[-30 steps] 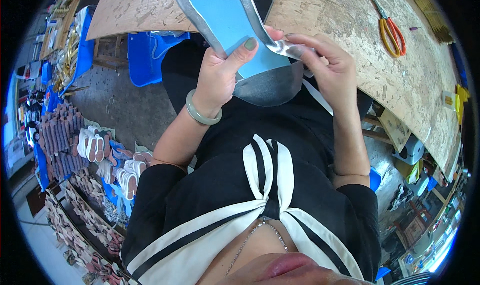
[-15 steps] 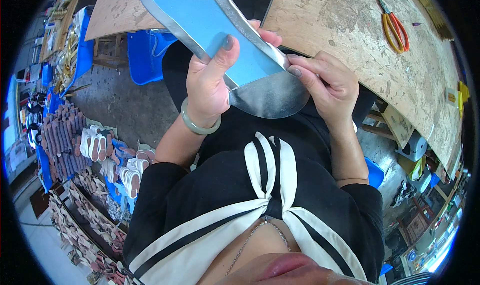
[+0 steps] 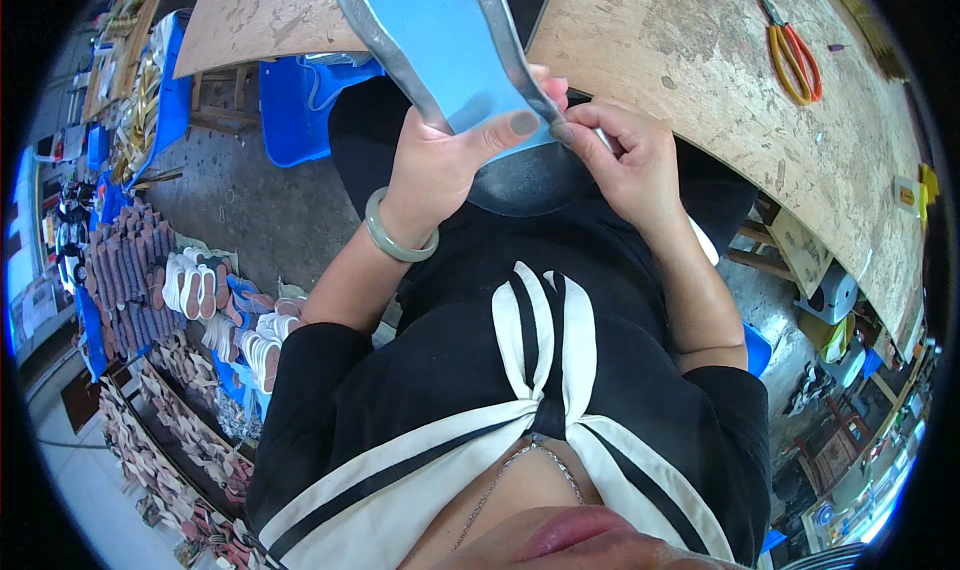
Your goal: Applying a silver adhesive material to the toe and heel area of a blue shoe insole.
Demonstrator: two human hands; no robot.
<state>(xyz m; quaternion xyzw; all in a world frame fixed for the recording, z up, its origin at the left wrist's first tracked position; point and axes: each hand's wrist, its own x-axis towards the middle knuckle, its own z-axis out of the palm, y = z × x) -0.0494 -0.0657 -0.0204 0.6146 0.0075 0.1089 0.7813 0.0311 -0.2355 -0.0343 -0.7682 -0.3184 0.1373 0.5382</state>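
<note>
A shoe insole point(image 3: 437, 32) with a light blue face, a silvery grey border and a dark grey heel end is held up in front of me. My left hand point(image 3: 447, 157) wraps round its narrow middle, thumb lying across the blue face and fingertips showing past the far edge. At the right edge, just above the heel part, my right hand point(image 3: 622, 155) pinches the silvery border between thumb and forefinger. The insole's toe end runs out of the top of the picture.
Wooden worktables point(image 3: 700, 60) stand ahead; orange-and-yellow-handled pliers point(image 3: 793, 60) lie on the right one. A blue bin point(image 3: 295, 115) is under the left one. Stacked soles point(image 3: 125, 275) and white shoe parts point(image 3: 190, 282) fill the left side. A blue stool or bin point(image 3: 757, 348) is at my right.
The insole has turned more upright and shifted slightly right. My left thumb now lies flatter across it. My right hand has moved a little left along the edge, still pinching.
</note>
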